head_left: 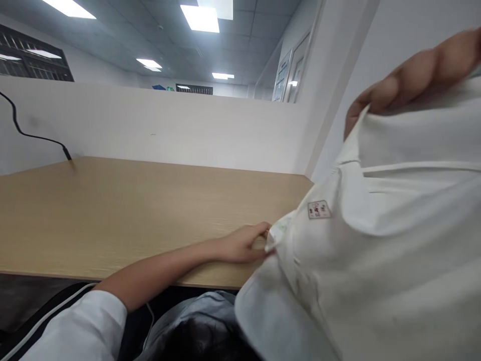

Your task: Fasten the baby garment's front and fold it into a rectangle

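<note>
A large piece of white cloth [376, 271] hangs in folds over the right side of the view. It has stitched seams, a slit-like band and a small printed stamp [319, 209] with reddish-brown marks; whether it is a bag or a garment I cannot tell. My left hand [242, 243] reaches across the desk front and pinches a corner of the cloth low down, where a faint green print shows. High on the right, my right hand [409, 77] is closed over the cloth's upper edge, fingers curled and thumb hidden. The cloth is raised and spread between both hands.
Below lies a light wood desk [150, 205], closed off at the back by a white partition [188, 128] and at the right by a wall [398, 45]. A black cable [35, 135] hangs at the left. Clothing and dark hair show at the bottom edge.
</note>
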Motion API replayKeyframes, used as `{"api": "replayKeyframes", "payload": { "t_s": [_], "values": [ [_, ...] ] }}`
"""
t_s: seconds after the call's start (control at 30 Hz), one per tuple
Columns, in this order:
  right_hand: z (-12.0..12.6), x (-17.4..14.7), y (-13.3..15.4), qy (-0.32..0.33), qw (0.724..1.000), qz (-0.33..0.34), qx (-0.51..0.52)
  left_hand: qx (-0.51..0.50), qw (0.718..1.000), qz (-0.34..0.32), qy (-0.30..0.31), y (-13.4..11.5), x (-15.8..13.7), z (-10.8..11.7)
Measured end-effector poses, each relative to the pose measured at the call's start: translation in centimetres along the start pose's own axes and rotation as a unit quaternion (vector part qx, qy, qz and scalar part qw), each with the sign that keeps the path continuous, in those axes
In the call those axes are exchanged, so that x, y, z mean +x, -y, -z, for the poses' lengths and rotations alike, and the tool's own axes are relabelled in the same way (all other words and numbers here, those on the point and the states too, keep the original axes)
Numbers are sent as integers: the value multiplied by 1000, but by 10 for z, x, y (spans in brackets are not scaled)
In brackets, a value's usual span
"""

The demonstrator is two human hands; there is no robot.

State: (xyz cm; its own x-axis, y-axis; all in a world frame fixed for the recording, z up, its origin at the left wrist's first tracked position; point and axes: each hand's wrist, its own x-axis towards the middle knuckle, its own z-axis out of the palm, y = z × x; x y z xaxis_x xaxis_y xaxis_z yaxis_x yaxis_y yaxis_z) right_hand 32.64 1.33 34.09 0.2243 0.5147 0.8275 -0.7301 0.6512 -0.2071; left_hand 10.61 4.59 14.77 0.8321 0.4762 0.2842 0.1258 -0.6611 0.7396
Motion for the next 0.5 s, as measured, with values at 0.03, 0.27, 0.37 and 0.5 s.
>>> {"api": "replayKeyframes", "payload": {
  "t_s": [0.03,0.27,0.37,0.5],
  "values": [
    [5,4,-11,66,997,28,-18,-18,1000,11,4,4,3,11],
    [141,49,-87,223,965,112,-78,-24,974,141,-173,29,-16,157],
    [177,26,-120,163,958,41,-233,-75,970,167,-159,43,-31,194],
    [173,-6,-145,85,955,38,-280,-165,963,192,-91,50,-48,205]
  ]
}}
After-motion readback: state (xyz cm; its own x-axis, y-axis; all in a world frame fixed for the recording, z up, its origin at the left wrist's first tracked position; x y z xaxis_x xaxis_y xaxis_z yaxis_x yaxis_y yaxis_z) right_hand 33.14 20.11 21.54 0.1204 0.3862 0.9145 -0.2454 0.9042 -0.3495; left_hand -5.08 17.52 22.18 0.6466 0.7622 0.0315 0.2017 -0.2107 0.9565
